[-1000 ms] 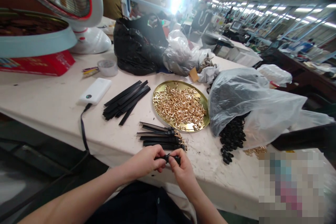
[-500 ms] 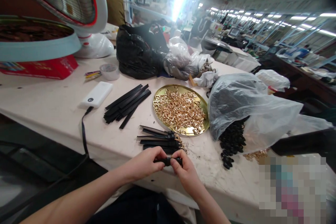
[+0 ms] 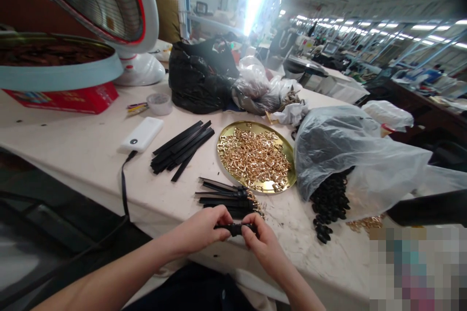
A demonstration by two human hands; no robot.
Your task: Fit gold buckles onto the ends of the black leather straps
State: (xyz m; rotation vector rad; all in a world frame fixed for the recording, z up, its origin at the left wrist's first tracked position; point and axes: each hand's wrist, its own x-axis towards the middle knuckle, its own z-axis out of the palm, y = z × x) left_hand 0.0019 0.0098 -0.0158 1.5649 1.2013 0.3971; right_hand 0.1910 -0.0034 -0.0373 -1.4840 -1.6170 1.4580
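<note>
My left hand and my right hand meet at the table's near edge and together pinch a short black strap, one hand at each end. Just beyond my fingers lies a small pile of black straps with gold buckles. Farther left is a bundle of plain black strips. A round gold tray heaped with gold buckles sits behind the pile.
A clear plastic bag spills small black loops at right. A white power bank with a black cable lies at left. A black bag, a fan, a red box and a tape roll stand behind.
My hands stay pinched on the black strap and have barely shifted. The view has tilted a little, so everything sits slightly lower and to the right.
</note>
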